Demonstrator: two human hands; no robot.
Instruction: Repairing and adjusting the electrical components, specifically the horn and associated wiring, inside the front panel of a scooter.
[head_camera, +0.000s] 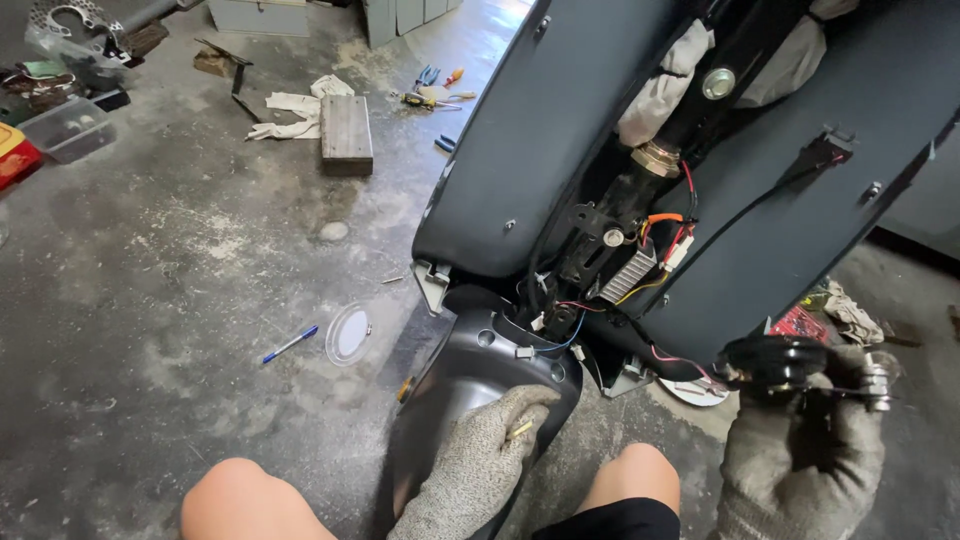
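Head view: we look down past our bare knees at a scooter body opened up on a concrete floor (150, 300).
Left hand: our left hand (478, 465), in a grey knit glove, lies flat on the dark grey panel (455, 385); grip open, fingers spread over the panel, with a small yellowish bit showing between two fingers.
Right hand: our right hand (800, 455), gloved too, has its grip closed around a black round part (778, 362) with a metal fitting (876, 382) sticking out to the side.
Where the part is: held low at the right, just below the edge of the large front shield (540, 130), wires running from it up into the scooter.
Done so far: the covers look off, since the steering column (640, 190), a finned silver block (628, 270) and coloured wiring (665, 225) lie bare.
Left to do: we judge the round part still wired in, and the dark panel not yet lifted clear.
Around us: a blue pen (290, 344) and a clear round lid (348, 333) lie together on the floor; a wooden block (346, 133), a white rag (295, 108) and hand tools (432, 90) lie farther off.
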